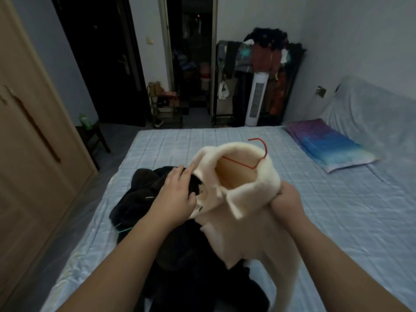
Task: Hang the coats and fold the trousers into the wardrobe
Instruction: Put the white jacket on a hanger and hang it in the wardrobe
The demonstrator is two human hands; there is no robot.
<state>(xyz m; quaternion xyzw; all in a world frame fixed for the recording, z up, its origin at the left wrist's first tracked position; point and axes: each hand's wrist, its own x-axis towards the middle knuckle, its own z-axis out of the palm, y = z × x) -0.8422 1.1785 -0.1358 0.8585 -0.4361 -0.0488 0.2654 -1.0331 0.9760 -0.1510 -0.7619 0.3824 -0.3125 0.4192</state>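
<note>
A cream fleece coat is held up over the bed, its collar opening facing me. A red wire hanger sits inside the collar, its hook sticking out at the top. My right hand grips the coat's right shoulder from below. My left hand rests with straight fingers against the coat's left edge. Under the coat lies a heap of black clothes on the bed. The wooden wardrobe stands at the left with its doors shut.
The bed has a light blue checked sheet and a purple-blue pillow at the right. Behind it stand a white tower fan, a loaded clothes rack, a shoe rack and a small stool with a green bottle.
</note>
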